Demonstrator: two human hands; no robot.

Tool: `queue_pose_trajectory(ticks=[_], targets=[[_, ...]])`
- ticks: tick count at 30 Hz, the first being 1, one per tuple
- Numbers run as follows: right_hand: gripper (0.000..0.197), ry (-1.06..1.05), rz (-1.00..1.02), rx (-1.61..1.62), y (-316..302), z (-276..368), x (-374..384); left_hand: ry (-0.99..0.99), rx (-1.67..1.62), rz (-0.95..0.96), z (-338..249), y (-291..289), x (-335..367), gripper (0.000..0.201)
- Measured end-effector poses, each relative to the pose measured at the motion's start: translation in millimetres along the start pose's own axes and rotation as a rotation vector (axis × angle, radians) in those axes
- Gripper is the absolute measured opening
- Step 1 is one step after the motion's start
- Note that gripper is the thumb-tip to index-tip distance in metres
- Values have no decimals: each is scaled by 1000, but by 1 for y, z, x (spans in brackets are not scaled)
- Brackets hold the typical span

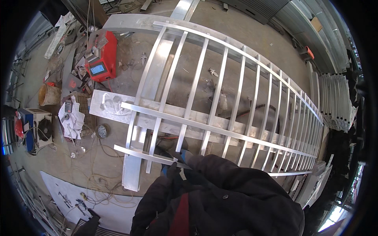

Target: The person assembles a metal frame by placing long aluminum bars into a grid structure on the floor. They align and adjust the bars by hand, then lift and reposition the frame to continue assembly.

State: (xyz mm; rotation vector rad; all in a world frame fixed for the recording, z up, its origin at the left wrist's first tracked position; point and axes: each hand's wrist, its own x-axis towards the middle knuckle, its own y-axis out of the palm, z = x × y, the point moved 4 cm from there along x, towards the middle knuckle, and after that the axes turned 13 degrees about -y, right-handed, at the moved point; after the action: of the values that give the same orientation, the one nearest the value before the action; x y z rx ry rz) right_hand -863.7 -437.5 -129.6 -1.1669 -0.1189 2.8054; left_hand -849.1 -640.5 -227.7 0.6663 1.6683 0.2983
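A long silvery frame of aluminium bars lies before me, with a far rail [214, 39], a middle rail [197, 125] and many crossbars [195, 84] between them. A near rail [138, 152] runs in front of my body, partly hidden by my sleeves. My left hand [168, 170], gloved dark and blue, is closed around this near rail. Just to its right, my right hand [186, 157] is closed at the near end of one crossbar [181, 138], close above the rail. Dark sleeves cover part of both hands, so the fingers show only in part.
Flat metal beams [110, 105] support the frame. On the left are a red machine with a lit screen [103, 59], a wicker basket [81, 103], a bucket [49, 95] and loose cables [100, 163]. A white sheet [114, 210] lies near left; stacked rails [334, 100] stand right.
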Motion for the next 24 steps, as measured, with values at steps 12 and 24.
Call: queue_pose_trajectory(ticks=[12, 24], targets=[[59, -22, 24, 57, -1, 3, 0, 416, 1018, -183, -36, -42, -64, 35], [69, -24, 138, -115, -5, -3, 9, 63, -464, -394, -83, -113, -46, 39]])
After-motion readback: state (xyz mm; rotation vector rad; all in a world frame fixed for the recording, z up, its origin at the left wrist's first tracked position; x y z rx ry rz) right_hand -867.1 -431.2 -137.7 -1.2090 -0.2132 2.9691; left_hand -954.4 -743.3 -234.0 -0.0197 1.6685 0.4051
